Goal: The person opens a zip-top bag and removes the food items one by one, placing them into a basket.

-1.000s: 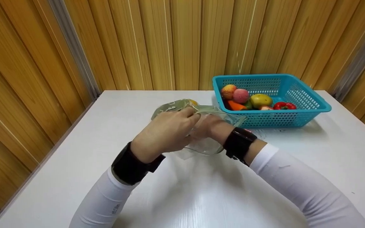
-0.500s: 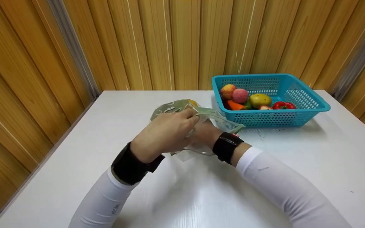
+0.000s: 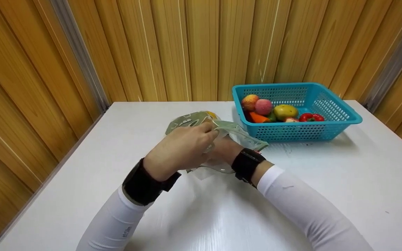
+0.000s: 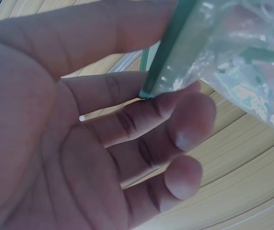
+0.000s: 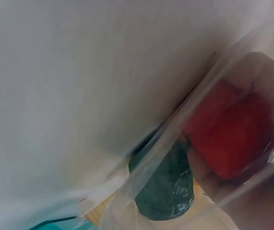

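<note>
In the head view my left hand (image 3: 181, 146) pinches the rim of a clear zip bag (image 3: 243, 134) with a green printed side. The left wrist view shows thumb and index finger on the bag's green edge (image 4: 168, 52), the other fingers loosely bent. My right hand (image 3: 227, 148) is inside the bag up to about the wrist, partly hidden by plastic. Through the film in the right wrist view, its fingers curl round a red, lobed fruit or vegetable (image 5: 232, 129), whose kind is unclear. Beside it in the bag is a dark green thing (image 5: 165, 187).
A blue plastic basket (image 3: 302, 131) stands at the back right of the white table (image 3: 117, 153). Inside are apples (image 3: 263, 106), a mango-like yellow-green fruit (image 3: 285, 112), a carrot (image 3: 259, 117) and a red bell pepper (image 3: 311, 118). A wood-patterned wall (image 3: 201, 52) rises behind.
My right hand and forearm have shifted left and deeper into the bag, slowing over the last half second. The left hand keeps its pinch on the rim, nearly still.
</note>
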`<state>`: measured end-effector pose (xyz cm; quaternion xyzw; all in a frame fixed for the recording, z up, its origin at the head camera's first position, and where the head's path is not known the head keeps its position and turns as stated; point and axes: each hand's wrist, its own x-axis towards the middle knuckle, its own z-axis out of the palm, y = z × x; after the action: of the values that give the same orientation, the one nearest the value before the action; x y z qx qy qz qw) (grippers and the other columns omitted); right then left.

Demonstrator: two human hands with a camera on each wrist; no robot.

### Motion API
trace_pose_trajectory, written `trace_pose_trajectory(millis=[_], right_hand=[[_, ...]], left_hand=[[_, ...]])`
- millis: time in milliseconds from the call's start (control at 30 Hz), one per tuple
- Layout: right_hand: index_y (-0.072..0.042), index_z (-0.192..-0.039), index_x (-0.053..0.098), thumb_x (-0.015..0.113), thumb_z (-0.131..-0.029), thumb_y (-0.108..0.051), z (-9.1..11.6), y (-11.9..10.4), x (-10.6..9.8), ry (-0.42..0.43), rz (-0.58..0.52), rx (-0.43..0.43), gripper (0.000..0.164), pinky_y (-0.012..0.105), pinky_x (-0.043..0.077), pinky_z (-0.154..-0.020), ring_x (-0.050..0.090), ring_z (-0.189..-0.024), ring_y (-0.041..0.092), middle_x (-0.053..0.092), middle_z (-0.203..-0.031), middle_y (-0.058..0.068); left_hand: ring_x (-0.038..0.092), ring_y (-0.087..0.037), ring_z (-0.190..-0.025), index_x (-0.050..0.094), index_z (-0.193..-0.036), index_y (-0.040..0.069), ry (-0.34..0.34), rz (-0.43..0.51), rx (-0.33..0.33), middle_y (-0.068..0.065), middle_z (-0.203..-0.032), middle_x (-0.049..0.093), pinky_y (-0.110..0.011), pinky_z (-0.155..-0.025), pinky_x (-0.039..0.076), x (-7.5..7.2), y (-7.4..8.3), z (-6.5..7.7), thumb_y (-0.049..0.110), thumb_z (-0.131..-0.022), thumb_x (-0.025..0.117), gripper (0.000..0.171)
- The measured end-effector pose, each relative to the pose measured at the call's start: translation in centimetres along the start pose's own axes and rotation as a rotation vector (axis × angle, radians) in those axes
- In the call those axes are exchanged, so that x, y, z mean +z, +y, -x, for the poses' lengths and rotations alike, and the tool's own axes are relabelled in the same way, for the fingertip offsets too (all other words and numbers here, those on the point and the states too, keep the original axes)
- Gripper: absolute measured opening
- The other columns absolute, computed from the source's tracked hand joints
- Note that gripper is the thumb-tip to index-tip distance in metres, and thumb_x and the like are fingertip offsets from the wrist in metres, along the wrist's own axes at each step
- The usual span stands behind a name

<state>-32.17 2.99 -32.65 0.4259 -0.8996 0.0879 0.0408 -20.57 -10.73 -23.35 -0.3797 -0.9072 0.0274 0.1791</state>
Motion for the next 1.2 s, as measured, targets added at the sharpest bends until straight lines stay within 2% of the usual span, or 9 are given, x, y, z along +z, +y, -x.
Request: trace_pose_trajectory(millis=[133,300,400,567,633,767,967,1100,1200], right_hand=[[-0.002,-0.141,0.053,0.076,-0.084,-0.03,-0.1,-0.1,-0.3,-0.029,0.0,0.053,0.067,0.05,0.033,-0.115,0.051,-0.128,0.031,0.057,-0.141,0.014],[-0.005,-0.147,0.045,0.083,-0.077,-0.031,0.3,-0.1,-0.5,-0.026,-0.099,0.127,0.084,0.051,0.03,-0.117,0.047,-0.133,0.03,0.051,-0.147,0.013],[-0.005,-0.15,0.041,0.082,-0.078,-0.037,0.5,0.1,-0.3,-0.005,-0.122,0.067,0.088,0.05,0.029,-0.118,0.044,-0.137,0.029,0.047,-0.151,0.012],[-0.007,-0.147,0.048,0.076,-0.085,-0.042,0.5,0.3,-0.5,-0.044,-0.103,-0.034,0.076,0.046,0.034,-0.116,0.046,-0.135,0.026,0.05,-0.149,0.008],[-0.009,-0.146,0.049,0.076,-0.084,-0.042,0.5,0.2,-0.8,-0.08,-0.095,0.005,0.075,0.045,0.036,-0.114,0.048,-0.131,0.024,0.053,-0.146,0.007],[-0.015,-0.146,0.047,0.08,-0.08,-0.043,0.7,-0.2,-1.8,-0.17,-0.099,0.151,0.079,0.046,0.042,-0.105,0.049,-0.121,0.022,0.054,-0.141,0.005],[-0.017,-0.142,0.052,0.085,-0.076,-0.038,1.7,-0.7,-3.0,-0.241,-0.064,0.339,0.076,0.04,0.049,-0.094,0.052,-0.113,0.021,0.059,-0.132,0.003],[-0.016,-0.14,0.051,0.088,-0.074,-0.028,2.7,-0.9,-3.5,-0.192,-0.051,0.35,0.076,0.039,0.051,-0.093,0.054,-0.113,0.022,0.06,-0.132,0.003],[-0.018,-0.143,0.048,0.09,-0.071,-0.022,3.5,-0.8,-3.6,-0.103,-0.063,0.293,0.083,0.041,0.053,-0.094,0.054,-0.115,0.022,0.058,-0.135,0.003]], left_hand=[[0.067,-0.021,-0.083,0.07,-0.11,0.004,-0.004,0.004,0.0,-0.009,-0.111,0.064,-0.037,-0.069,0.058,0.0,0.0,-0.1,0.01,-0.087,0.07,0.024],[0.068,-0.023,-0.09,0.069,-0.112,0.004,-0.013,0.011,-0.001,-0.01,-0.118,0.064,-0.039,-0.073,0.059,0.0,0.0,-0.1,0.01,-0.085,0.073,0.028],[0.068,-0.024,-0.092,0.069,-0.112,0.004,-0.016,0.008,-0.002,-0.01,-0.121,0.064,-0.039,-0.073,0.059,0.0,0.0,-0.1,0.009,-0.083,0.072,0.029],[0.068,-0.022,-0.086,0.068,-0.108,0.004,-0.011,0.009,-0.007,-0.009,-0.118,0.064,-0.037,-0.069,0.058,-0.1,0.0,-0.1,0.006,-0.078,0.075,0.031],[0.066,-0.021,-0.079,0.068,-0.104,0.004,-0.009,0.011,-0.009,-0.008,-0.11,0.064,-0.035,-0.065,0.057,0.0,0.0,-0.1,0.007,-0.076,0.076,0.028],[0.061,-0.019,-0.071,0.068,-0.1,0.005,-0.008,0.017,-0.01,-0.007,-0.099,0.061,-0.033,-0.059,0.054,0.0,0.0,-0.1,0.006,-0.078,0.074,0.023],[0.064,-0.021,-0.077,0.068,-0.109,0.004,-0.018,0.024,-0.018,-0.008,-0.107,0.062,-0.034,-0.063,0.056,0.0,-0.1,-0.1,0.006,-0.083,0.072,0.027],[0.066,-0.021,-0.082,0.068,-0.112,0.005,-0.02,0.03,-0.017,-0.009,-0.111,0.063,-0.034,-0.065,0.057,0.0,-0.2,-0.1,0.004,-0.082,0.071,0.03],[0.068,-0.022,-0.087,0.068,-0.117,0.006,-0.013,0.038,-0.026,-0.01,-0.115,0.065,-0.036,-0.068,0.058,0.1,-0.3,-0.1,0.006,-0.084,0.072,0.034]])
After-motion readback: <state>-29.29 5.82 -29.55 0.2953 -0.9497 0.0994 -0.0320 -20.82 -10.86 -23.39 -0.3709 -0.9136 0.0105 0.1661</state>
